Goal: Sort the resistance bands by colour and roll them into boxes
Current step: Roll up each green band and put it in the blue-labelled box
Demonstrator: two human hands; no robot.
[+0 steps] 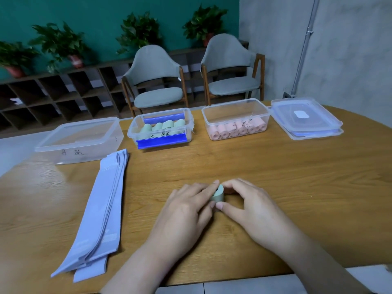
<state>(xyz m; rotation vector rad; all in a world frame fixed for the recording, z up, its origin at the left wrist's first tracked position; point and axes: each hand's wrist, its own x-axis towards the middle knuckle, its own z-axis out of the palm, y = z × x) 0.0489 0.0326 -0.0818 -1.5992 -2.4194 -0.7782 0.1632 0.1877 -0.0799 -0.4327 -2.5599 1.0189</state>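
Wooden tabletop point(275, 166), curved far edge, near edge just below the wrists; bare wood open on the right. Along the far side: empty clear box point(79, 141), green-roll box point(161, 128), pink-roll box point(235, 119), stacked lids point(305, 119). Flat lavender bands point(101, 209) piled at left. Centre: left hand point(186, 209) and right hand point(250, 206), fingers curled, both pinching green rolled band point(218, 195) on the wood.

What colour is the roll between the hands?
Pale green roll, clearest in the head view, the only view given.
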